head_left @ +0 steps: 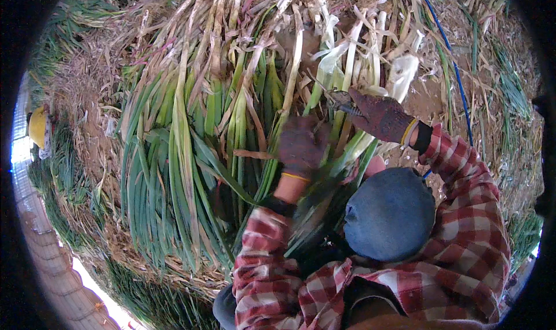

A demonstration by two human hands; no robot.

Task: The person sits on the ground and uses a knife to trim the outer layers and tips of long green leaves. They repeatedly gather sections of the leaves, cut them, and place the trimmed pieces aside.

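Note:
A broad heap of green onions (182,133) lies in front of me, pale stems pointing away and green leaves toward me. My left hand (302,147), in a dark knit glove, is at the heap's right side, blurred by motion. Its fingers are curled in, and smeared leaves trail below it, so it seems to grip green onion stalks; the grip itself is hidden. My right hand (379,115), gloved alike, is closed around a small metal tool (341,101) whose thin end points left toward a stalk. Its exact kind is unclear. Peeled white stems (350,52) lie just beyond this hand.
Dry husks and straw (95,121) litter the brown soil. A blue hose or cord (454,69) runs down the right side. My denim-covered knee (391,214) rises between my arms. More green leaves (153,292) lie at lower left, and a yellow rounded thing (38,127) stands far left.

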